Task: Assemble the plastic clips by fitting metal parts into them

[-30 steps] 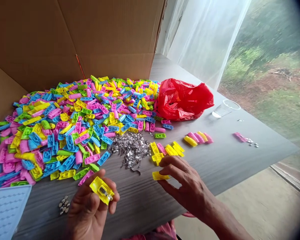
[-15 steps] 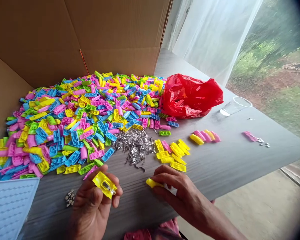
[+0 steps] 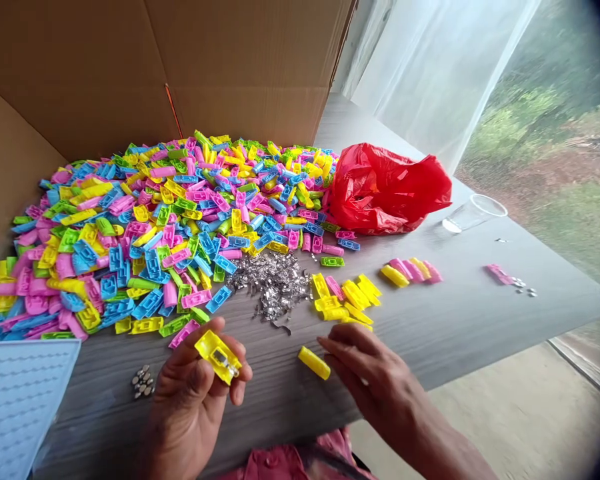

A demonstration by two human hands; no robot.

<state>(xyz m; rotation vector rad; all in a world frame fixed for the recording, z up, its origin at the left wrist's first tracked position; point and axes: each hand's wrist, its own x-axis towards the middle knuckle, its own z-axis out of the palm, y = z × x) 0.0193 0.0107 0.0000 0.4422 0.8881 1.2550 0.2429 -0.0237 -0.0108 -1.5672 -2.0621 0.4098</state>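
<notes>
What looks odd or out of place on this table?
The clear plastic cup lies on its side beside the crumpled red plastic bag, as if it had tipped over. The colourful plastic pieces also sprawl in a loose heap across the grey table.

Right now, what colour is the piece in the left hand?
Yellow plastic piece, seen best in the head view.

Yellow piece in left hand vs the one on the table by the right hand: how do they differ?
The held piece is gripped in the left hand, while the table piece lies on the table beside the right hand. The held piece shows its open side with a metal part inside; the table piece shows a closed, rounded side and no metal. Both are bright yellow plastic.
</notes>
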